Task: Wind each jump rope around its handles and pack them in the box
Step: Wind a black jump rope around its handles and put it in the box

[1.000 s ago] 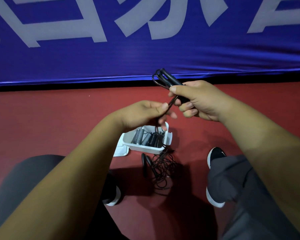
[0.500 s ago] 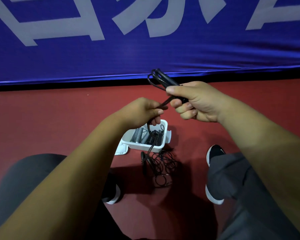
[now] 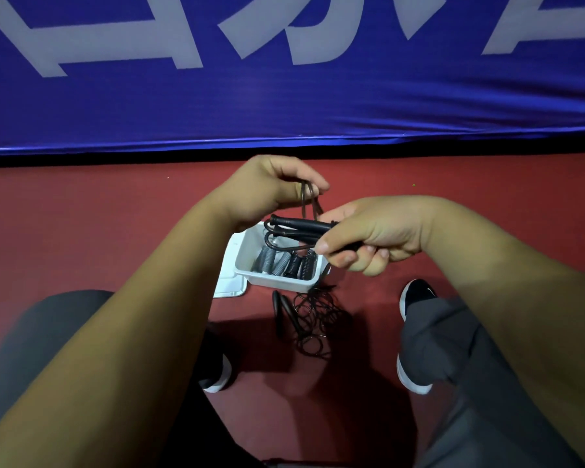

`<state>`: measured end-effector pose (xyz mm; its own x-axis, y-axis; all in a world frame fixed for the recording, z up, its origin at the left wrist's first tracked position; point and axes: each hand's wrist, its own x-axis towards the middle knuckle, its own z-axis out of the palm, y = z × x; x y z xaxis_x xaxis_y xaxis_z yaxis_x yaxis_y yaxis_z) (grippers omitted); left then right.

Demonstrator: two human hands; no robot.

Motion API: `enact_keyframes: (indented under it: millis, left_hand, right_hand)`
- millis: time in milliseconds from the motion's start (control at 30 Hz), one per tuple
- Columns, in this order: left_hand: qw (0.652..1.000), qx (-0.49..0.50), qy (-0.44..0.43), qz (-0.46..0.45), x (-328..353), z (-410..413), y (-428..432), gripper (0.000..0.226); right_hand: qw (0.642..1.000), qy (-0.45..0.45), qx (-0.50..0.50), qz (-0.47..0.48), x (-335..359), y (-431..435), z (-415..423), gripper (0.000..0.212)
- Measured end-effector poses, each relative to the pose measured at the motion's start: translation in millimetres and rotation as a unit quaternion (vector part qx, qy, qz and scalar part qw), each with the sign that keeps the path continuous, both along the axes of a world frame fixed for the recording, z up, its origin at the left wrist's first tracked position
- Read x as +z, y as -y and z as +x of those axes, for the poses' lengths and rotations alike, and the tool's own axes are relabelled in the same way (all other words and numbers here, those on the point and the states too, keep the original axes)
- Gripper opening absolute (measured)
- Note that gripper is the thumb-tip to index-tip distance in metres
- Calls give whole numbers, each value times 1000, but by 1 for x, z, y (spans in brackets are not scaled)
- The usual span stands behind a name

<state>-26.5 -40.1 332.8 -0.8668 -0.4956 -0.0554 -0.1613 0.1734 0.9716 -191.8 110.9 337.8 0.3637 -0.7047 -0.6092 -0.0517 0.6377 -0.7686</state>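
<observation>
Two handles (image 3: 298, 224) in right hand (image 3: 379, 231); left hand (image 3: 267, 190) pinches cord (image 3: 304, 206) (over box (image 3: 274, 280)).

Right hand (image 3: 377, 235) grips the handles (image 3: 301, 225); left hand (image 3: 271, 190), at its eleven o'clock, pinches what looks like rope (image 3: 304, 202).

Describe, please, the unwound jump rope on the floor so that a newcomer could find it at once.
A white box stands on the red floor below the blue banner. On its near side, between the person's shoes, lies the black jump rope. Unlike the wound ropes in the box and the held rope in the right hand, its cord sprawls in loose coils.
</observation>
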Motion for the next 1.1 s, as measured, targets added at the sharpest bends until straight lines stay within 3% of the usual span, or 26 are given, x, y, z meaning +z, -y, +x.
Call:
enact_keyframes:
  millis: [233,400,500,633,700,900,1000,1100]
  left_hand:
    - [976,-41,38,-212,33,-7,-11,13]
    - [922,-54,62,-378,37,-3,-14,18]
    - [895,-88,104,-425,35,2,-15,28]
    - [883,-68,173,-432,33,1,-20,27]
    - [890,-40,225,-394,34,-1,-21,22]
    - [896,28,300,-326,12,-5,-23,24]
    - [935,81,282,-199,6,-6,-25,29]
    - [970,103,179,-128,8,-6,-27,29]
  right_hand:
    - [996,-84,-39,-1,-12,8,-7,11]
    - [984,-144,-100,-10,-19,12,-17,18]
    - [968,-192,-158,-43,-26,14,-22,19]
    - [946,-208,-233,-90,-33,19,-21,16]
    - [940,-212,-246,-105,-32,21,-19,17]
    - [946,-150,-265,-112,-28,25,-12,18]
    - [954,-81,-267,-114,-24,25,-16,22]
    - [949,-15,-291,-124,-15,23,-16,38]
